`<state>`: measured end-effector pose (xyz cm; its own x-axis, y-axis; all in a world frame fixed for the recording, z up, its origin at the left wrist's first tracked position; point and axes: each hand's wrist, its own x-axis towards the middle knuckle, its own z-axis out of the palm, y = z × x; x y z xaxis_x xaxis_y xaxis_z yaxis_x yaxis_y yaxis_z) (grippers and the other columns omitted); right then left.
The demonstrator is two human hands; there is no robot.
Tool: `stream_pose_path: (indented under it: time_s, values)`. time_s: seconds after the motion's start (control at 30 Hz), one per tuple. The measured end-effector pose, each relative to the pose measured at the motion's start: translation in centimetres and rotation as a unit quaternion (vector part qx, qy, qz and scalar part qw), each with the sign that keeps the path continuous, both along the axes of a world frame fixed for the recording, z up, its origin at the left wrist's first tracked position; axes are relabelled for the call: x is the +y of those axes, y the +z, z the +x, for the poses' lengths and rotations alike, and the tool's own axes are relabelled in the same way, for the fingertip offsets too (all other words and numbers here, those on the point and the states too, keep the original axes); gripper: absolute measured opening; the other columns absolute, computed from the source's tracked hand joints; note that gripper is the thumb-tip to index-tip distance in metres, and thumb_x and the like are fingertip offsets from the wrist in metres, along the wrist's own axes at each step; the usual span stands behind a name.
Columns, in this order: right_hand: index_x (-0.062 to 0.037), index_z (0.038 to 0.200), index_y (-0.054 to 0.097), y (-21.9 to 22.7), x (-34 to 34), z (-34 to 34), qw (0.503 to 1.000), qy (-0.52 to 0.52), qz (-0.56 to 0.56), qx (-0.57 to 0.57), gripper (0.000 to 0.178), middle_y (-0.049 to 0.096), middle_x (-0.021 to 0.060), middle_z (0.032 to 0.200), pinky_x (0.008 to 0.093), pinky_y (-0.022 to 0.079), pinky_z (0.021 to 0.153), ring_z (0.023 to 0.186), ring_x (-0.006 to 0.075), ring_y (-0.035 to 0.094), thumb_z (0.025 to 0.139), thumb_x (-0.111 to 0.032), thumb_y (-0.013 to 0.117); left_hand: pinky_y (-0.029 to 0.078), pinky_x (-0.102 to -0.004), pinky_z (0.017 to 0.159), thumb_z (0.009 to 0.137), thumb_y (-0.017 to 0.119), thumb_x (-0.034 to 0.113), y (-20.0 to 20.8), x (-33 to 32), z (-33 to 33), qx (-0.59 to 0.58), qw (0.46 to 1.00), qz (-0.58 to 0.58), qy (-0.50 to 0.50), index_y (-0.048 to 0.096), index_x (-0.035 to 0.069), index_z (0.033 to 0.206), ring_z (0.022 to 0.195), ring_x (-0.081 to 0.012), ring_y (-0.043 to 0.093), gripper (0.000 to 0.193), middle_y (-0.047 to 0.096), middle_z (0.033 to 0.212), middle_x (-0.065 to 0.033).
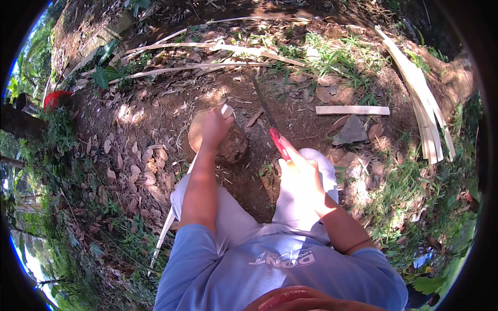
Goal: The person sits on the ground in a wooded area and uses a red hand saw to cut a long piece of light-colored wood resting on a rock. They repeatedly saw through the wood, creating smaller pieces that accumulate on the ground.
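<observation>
My right hand (301, 179) grips the red handle of a long knife (264, 111), whose dark blade points up and away over the bare soil. My left hand (215, 127) rests on top of a round wooden stump (228, 145) and holds the end of a long thin pale bamboo strip (171, 217). The strip runs down past my left knee to the lower left. I am crouched, with my knees in light trousers under both arms.
Split bamboo strips (425, 109) lie piled at the right, and longer ones (207, 49) lie across the back. A short flat piece (353, 110) lies right of the blade. Dry leaves, grass, a tree trunk (456, 78) and a red object (56, 97) surround the spot.
</observation>
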<state>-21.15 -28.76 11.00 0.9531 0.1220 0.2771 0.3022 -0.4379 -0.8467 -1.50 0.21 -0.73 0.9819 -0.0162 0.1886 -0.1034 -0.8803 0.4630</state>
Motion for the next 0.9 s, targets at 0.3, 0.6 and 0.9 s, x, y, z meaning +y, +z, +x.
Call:
stream_pose_path:
  time_s: [0.3, 0.6, 0.9]
  values:
    - [-0.0125, 0.154, 0.063, -0.4, 0.0, -1.1, 0.997, 0.05, -0.048, 0.013, 0.058, 0.079, 0.0187, 0.093, 0.0319, 0.057, 0.067, 0.065, 0.0219, 0.074, 0.097, -0.004, 0.075, 0.059, -0.054, 0.075, 0.085, 0.08, 0.033, -0.1, 0.8, -0.9, -0.039, 0.999, -0.004, 0.0, 0.075, -0.01, 0.096, 0.081, -0.0465, 0.074, 0.044, 0.074, 0.086, -0.0322]
    - [-0.0149, 0.158, 0.06, -4.1, -4.0, -0.2, 0.998, -0.052, 0.013, 0.03, 0.055, 0.078, 0.0046, 0.127, 0.0245, 0.054, 0.085, 0.096, 0.0055, 0.068, 0.104, -0.006, 0.068, 0.02, -0.0567, 0.133, 0.103, 0.067, 0.033, 2.3, 1.3, -1.7, -0.256, 0.958, -0.126, -0.014, 0.067, -0.003, 0.117, 0.13, -0.0449, 0.064, 0.039, 0.076, 0.105, -0.0261]
    - [-0.0116, 0.157, 0.06, -3.6, -5.3, 0.4, 0.987, -0.114, -0.051, 0.105, 0.05, 0.077, 0.0084, 0.124, 0.0276, 0.054, 0.091, 0.099, 0.0123, 0.068, 0.107, -0.01, 0.063, 0.042, -0.0375, 0.118, 0.112, 0.055, 0.02, 3.8, 10.2, -0.3, -0.184, 0.793, -0.571, 0.106, 0.065, 0.001, 0.088, 0.128, -0.024, 0.066, 0.032, 0.08, 0.117, -0.02]
